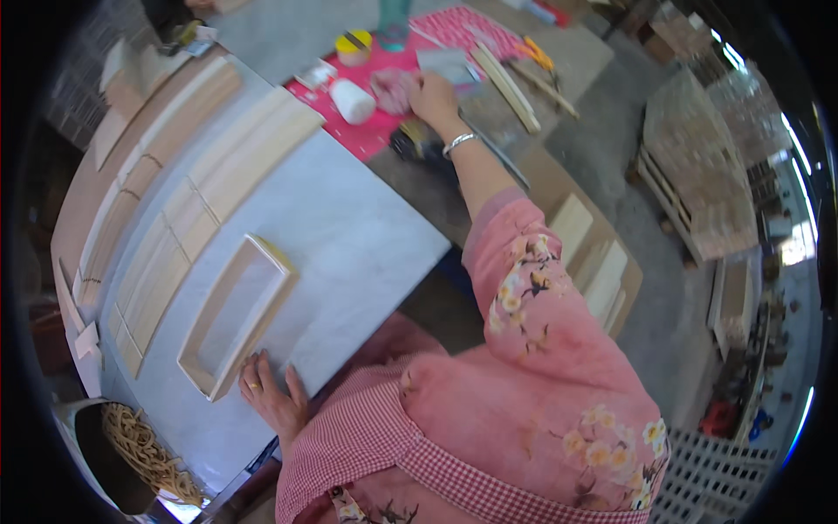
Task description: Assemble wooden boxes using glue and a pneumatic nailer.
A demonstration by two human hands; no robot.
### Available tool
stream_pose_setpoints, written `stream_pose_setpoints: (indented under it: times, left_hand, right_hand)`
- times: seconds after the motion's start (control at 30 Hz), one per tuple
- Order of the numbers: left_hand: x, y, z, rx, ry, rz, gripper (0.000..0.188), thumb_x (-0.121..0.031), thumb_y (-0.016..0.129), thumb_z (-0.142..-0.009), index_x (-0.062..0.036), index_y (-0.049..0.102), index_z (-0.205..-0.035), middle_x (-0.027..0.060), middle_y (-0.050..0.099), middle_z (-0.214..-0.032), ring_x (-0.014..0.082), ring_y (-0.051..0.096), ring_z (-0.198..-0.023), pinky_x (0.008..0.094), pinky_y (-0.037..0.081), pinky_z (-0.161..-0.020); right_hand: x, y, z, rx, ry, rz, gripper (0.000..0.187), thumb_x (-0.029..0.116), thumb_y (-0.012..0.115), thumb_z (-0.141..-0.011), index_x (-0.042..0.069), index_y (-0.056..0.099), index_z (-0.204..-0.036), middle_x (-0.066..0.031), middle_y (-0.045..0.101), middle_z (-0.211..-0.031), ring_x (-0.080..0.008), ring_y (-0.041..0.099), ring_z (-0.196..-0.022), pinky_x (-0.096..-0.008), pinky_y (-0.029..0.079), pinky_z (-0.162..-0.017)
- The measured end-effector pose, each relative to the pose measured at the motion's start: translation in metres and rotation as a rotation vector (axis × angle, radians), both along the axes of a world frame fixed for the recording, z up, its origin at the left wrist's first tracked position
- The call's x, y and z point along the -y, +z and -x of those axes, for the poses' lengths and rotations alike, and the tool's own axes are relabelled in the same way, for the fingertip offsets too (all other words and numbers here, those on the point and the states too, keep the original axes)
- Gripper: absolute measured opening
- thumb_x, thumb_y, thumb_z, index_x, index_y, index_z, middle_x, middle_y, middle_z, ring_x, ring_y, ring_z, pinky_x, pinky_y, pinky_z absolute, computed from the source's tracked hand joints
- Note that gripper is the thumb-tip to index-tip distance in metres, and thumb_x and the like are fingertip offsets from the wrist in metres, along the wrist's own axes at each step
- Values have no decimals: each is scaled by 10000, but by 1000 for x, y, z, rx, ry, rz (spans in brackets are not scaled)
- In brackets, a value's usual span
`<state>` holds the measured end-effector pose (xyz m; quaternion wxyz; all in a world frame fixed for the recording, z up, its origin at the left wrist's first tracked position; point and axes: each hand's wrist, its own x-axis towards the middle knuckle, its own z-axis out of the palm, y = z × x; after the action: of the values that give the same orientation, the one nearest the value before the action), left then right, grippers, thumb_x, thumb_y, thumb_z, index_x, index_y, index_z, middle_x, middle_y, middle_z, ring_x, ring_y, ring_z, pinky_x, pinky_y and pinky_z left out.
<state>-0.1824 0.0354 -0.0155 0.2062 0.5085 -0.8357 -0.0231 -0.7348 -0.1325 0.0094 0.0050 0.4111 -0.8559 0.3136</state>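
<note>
A pale wooden rectangular frame stands on edge on the light grey tabletop. My left hand, with a ring on it, rests at the frame's near end, its fingers apart and touching or close beside the wood. Reaching far forward, my right hand has its fingers closed on a crumpled pink cloth. The cloth lies on a bright pink sheet, beside a white bottle-like container.
Long wooden strips in tied bundles lie along the table's left. A roll of yellow tape and wooden sticks lie beyond. A container of tan bands stands at the near left. Stacked wood stands at right.
</note>
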Motion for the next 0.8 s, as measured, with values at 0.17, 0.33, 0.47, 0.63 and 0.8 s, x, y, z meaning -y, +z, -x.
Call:
stream_pose_setpoints:
  times: [0.17,0.33,0.47,0.63,0.8]
  left_hand:
    - [4,3,3,-19,-14,-38,471,-202,648,-927,-24,586,-1358,186,554,-1334,384,503,-1233,500,374,-1086]
    - [2,4,1,-14,7,-42,457,-198,647,-935,-25,590,-1354,183,552,-1331,378,503,-1235,491,378,-1086]
    - [-2,2,-1,-42,1,-21,446,-201,649,-937,-26,597,-1344,181,550,-1331,374,504,-1236,486,382,-1084]
    - [-3,1,0,-68,-9,7,432,-207,653,-938,-27,605,-1327,180,548,-1336,370,502,-1240,476,386,-1085]
    - [-5,1,0,-96,-2,12,418,-178,664,-926,-19,611,-1308,179,554,-1331,365,509,-1234,465,394,-1083]
  right_hand:
    - [-150,-18,18,-424,-269,542,286,201,672,-876,28,692,-1103,-144,696,-1021,-319,644,-921,-399,509,-830]
    - [-330,-78,38,-52,-874,-350,797,677,712,-793,-20,645,-1175,-211,676,-1114,-342,676,-1012,-459,553,-884]
    - [-401,-148,31,422,-789,-621,925,763,742,-702,-23,653,-1182,-203,701,-1056,-364,713,-928,-451,586,-837]
    - [-398,-182,32,275,-991,-551,938,678,786,-709,-98,611,-1207,-286,677,-1100,-402,691,-989,-426,576,-883]
    - [-400,-157,23,317,-996,-362,896,592,819,-710,-130,594,-1191,-295,671,-1093,-421,686,-991,-436,571,-897]
